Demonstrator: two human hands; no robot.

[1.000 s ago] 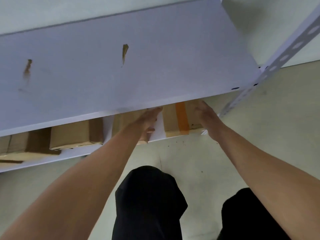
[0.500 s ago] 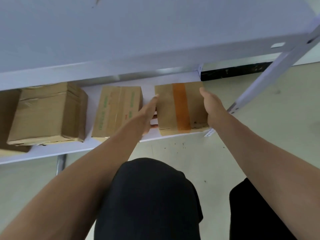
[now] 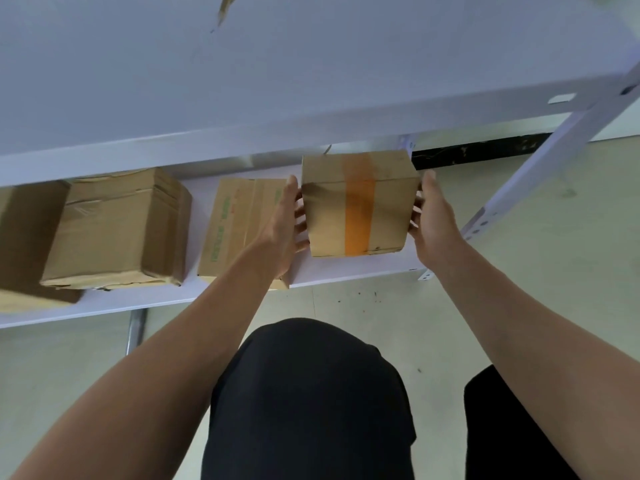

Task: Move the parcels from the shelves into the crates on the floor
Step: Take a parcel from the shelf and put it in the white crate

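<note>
Head view: left hand [image 3: 284, 230] and right hand [image 3: 433, 220] grip a taped parcel [image 3: 356, 206] over the white shelf [image 3: 346, 268]; pale floor [image 3: 554, 271] beyond.

Here's the parcel [image 3: 358, 206] at the right end of the lower shelf [image 3: 346, 271], under the upper shelf [image 3: 311, 81]. It's caught between the hands, with the left hand [image 3: 282, 230] on its left side and the right hand [image 3: 434, 220] on its right. Just left of it, partly behind the left hand, lies a flat box [image 3: 235, 226]. Further left there's a bigger box [image 3: 114, 230], and another box [image 3: 24, 237] right against it at the frame's edge. The post [image 3: 540, 168] stands to the right. A knee [image 3: 311, 393] sits in front, below the shelf.
</note>
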